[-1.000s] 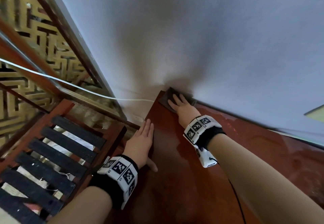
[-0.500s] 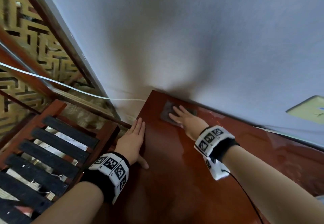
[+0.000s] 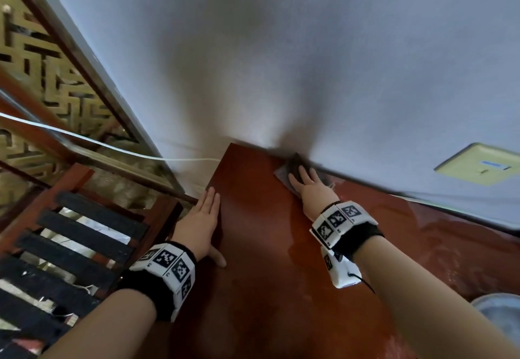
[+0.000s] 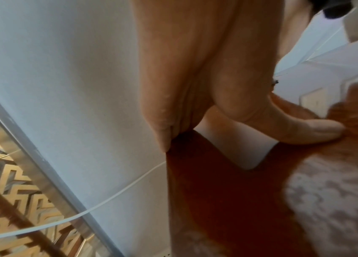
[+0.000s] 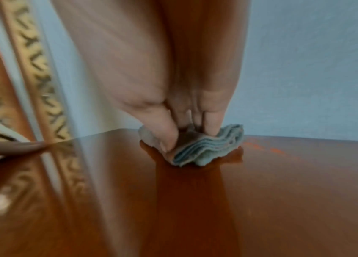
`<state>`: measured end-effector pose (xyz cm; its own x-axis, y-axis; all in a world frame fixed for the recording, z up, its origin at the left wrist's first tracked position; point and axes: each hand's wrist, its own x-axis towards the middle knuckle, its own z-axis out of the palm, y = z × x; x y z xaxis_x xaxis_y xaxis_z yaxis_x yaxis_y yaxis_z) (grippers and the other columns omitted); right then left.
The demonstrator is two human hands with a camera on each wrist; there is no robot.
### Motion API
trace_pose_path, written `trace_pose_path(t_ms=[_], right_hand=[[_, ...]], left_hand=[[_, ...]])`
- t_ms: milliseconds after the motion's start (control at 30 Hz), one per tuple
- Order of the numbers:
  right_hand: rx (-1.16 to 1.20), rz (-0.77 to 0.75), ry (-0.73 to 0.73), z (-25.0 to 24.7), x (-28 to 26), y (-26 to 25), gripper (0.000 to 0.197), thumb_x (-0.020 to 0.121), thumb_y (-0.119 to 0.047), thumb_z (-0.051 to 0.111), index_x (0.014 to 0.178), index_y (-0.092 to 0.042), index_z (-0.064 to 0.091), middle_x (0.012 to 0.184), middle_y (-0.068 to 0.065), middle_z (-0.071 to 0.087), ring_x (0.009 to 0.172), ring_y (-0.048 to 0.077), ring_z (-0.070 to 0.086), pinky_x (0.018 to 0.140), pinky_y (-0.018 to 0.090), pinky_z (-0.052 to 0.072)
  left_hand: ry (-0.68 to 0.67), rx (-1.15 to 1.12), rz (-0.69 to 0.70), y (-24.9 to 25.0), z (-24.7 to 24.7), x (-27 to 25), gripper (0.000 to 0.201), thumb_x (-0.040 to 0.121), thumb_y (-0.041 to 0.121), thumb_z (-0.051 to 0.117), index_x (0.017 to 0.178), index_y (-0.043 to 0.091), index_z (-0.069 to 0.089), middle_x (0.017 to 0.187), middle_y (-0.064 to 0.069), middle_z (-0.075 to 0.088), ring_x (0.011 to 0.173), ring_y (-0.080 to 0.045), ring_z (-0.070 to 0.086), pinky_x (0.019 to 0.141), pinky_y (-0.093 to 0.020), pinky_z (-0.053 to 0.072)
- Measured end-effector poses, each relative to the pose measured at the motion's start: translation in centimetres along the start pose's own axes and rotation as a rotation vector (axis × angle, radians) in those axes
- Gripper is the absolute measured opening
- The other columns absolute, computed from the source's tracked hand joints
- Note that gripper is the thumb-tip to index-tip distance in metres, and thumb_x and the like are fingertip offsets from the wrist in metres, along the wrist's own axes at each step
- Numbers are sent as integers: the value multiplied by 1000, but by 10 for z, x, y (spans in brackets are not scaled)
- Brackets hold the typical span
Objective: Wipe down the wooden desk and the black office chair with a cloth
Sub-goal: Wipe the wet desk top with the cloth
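Observation:
The glossy red-brown wooden desk (image 3: 267, 260) runs along a pale wall. My right hand (image 3: 308, 185) lies flat, fingers straight, pressing a folded grey-blue cloth (image 3: 282, 174) onto the desk's back edge against the wall. The right wrist view shows the thumb and fingers of this hand (image 5: 151, 78) bearing down on the layered cloth (image 5: 208, 149) on the desk (image 5: 272, 191). My left hand (image 3: 202, 218) rests open on the desk's left edge, thumb on top. In the left wrist view this hand (image 4: 195, 69) touches the desk (image 4: 217, 200). No black chair is in view.
A wooden rack with dark slats (image 3: 84, 232) stands left of the desk. A white cable (image 3: 84, 139) runs across to the wall. Behind it is a gold lattice screen (image 3: 42, 63). A yellow wall plate (image 3: 478, 164) sits at right, and a pale round object (image 3: 501, 316) at lower right.
My right hand has slid the cloth from the desk's back left corner to the right along the wall edge. The left hand has stayed on the left edge.

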<state>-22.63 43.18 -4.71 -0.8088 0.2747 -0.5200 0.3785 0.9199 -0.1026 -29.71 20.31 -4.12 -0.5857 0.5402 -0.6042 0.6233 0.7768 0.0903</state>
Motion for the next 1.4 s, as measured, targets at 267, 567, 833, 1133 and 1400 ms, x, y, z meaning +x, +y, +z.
trace_pose_path(t_ms=[267, 567, 833, 1133, 1400], right_hand=[[29, 106, -69, -9, 3, 33, 79, 90, -31, 58, 149, -28, 6, 158, 4, -8, 145, 28, -7, 113, 57, 18], [67, 145, -46, -1, -12, 51, 85, 87, -45, 58, 150, -28, 3, 158, 1, -10, 145, 24, -9, 115, 52, 15], [94, 146, -18, 9, -23, 72, 71, 93, -48, 46, 149, -29, 8, 158, 0, -6, 146, 21, -7, 115, 51, 16], [108, 174, -10, 16, -30, 83, 65, 95, -43, 45, 149, -28, 13, 158, 2, -3, 146, 23, -4, 115, 50, 18], [114, 289, 30, 27, -44, 91, 68, 97, -40, 42, 150, -20, 4, 158, 7, -5, 145, 27, -4, 117, 43, 12]], left_hand=[[-5, 29, -18, 1, 1, 0, 143, 56, 52, 82, 147, 6, -18, 153, -8, -29, 144, -18, -18, 118, -37, 19], [7, 10, -4, -2, 3, 1, 143, 56, 52, 82, 147, 7, -19, 153, -6, -30, 143, -16, -20, 118, -36, 17], [23, -4, 14, -5, 6, 3, 143, 56, 53, 82, 147, 8, -19, 153, -6, -30, 143, -16, -20, 117, -32, 16], [26, -19, 14, -4, 5, 3, 143, 56, 53, 82, 147, 8, -19, 153, -6, -30, 144, -16, -19, 117, -32, 15], [37, -26, 24, -7, 7, 3, 143, 55, 54, 82, 147, 9, -19, 153, -5, -30, 143, -16, -20, 118, -33, 16]])
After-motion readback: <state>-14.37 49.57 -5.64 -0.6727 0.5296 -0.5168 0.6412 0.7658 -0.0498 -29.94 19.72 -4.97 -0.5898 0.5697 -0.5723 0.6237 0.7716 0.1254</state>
